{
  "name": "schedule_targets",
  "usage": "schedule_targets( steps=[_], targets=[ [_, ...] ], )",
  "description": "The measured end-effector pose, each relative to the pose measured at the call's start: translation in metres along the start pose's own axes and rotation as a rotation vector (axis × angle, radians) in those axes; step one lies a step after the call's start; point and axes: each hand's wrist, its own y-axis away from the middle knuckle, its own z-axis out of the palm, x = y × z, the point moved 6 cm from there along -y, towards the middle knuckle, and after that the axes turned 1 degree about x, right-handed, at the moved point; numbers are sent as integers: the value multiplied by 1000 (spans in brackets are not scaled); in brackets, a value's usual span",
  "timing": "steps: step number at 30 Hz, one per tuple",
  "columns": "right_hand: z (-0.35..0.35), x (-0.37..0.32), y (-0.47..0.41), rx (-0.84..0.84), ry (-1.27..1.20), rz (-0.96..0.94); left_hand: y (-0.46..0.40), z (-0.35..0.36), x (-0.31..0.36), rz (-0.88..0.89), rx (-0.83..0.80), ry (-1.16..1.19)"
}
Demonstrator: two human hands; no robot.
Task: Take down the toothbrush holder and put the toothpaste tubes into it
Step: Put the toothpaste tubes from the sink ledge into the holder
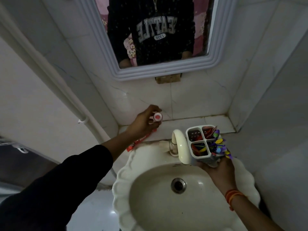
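Left sleeve (55, 185), dark, fills the near left corner, the forearm running up and right to the left hand (143, 121). Its fingers (154, 108) are curled closed round a toothpaste tube (150, 132), the white cap with its red centre facing the camera just right of the fingertips. The red tube body trails back under the palm and down-left, its tail end over the ledge (216, 121) edge at the basin's rear rim. Above these fingers is bare tiled wall up to the mirror (166, 70) frame; to their right the ledge runs open to the corner.

Right hand (216, 167), orange threads at the wrist, is held over the right side of the basin (126, 184). Its fingers cup the base of the toothbrush holder (202, 144) from below, gripping it. The holder is white, four compartments, tilted with its mouth toward the camera. Coloured brushes and a red packet crowd the right and near compartments; the far-left one looks empty. Left of these fingers, the tap (180, 144) spout stands just beside the holder wall, possibly touching. The two hands are well apart, tap between them. Basin bowl below lies open, drain (178, 185) at centre.
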Motion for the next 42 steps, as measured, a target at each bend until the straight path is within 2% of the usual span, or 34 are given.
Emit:
schedule_targets(
  steps=[3, 5, 8, 12, 15, 18, 21, 26, 29, 37, 42],
  targets=[
    [0, 2, -1, 5, -6, -5, -12, -12, 41, 99, 87, -1],
    [0, -1, -1, 18, 0, -20, -23, -16, 73, 193, 49, -51],
    [-2, -4, -1, 30, -17, -65, -40, -5, 124, 338, -198, -382],
    [-2, -1, -2, 43, -33, -79, -48, 43, 176, 330, -572, -992],
    [-2, -3, -1, 57, -41, -78, -47, 87, 190, 345, -732, -1174],
    [-3, -5, 0, 64, -50, -82, -49, 116, 202, 331, -818, -1139],
    [-3, -2, -1, 76, -44, -77, -51, 133, 204, 296, -807, -1085],
    [-2, 4, -3, 80, -87, -60, -53, 123, 174, 25, -743, -852],
    [-3, 2, -2, 77, -103, -62, -57, 106, 164, -40, -727, -753],
    [-1, 5, -3, 53, -173, -41, -36, 123, 148, -40, -541, -694],
    [1, 6, -1, 58, -153, -31, -41, 125, 141, -165, -449, -612]
  ],
)
